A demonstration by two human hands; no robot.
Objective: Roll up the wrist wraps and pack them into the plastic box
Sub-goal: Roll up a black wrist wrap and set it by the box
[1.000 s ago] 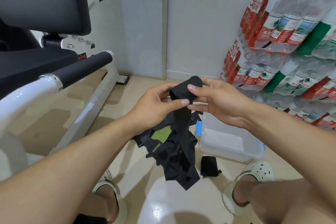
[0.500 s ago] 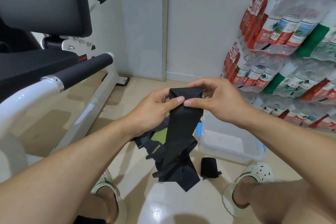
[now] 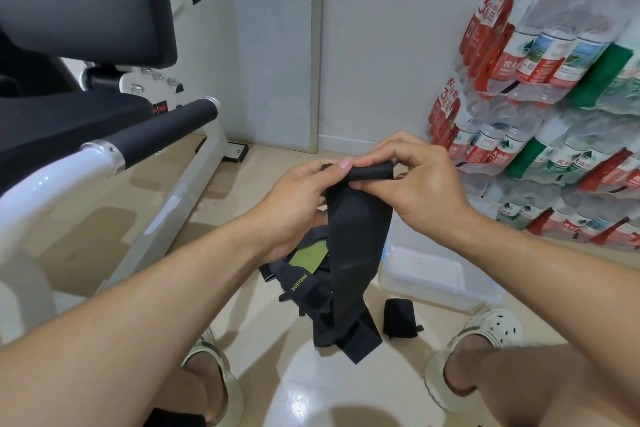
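Bottles (image 3: 540, 55) stacked right; bench (image 3: 104, 135) left of plastic box (image 3: 433, 274).

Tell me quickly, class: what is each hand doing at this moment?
Left hand: closed, pinching the top end of the black wrist wrap.
Right hand: closed, pinching the small roll just begun at the same end of the wrap.

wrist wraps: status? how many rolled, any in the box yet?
Done: one rolled wrap lies on the floor beside the plastic box, not in it; nothing dark shows in the box. In hand: left hand and right hand pinch the top of a black wrap, only the first turns rolled, the rest hanging. Left: a pile of unrolled wraps, then packing everything.
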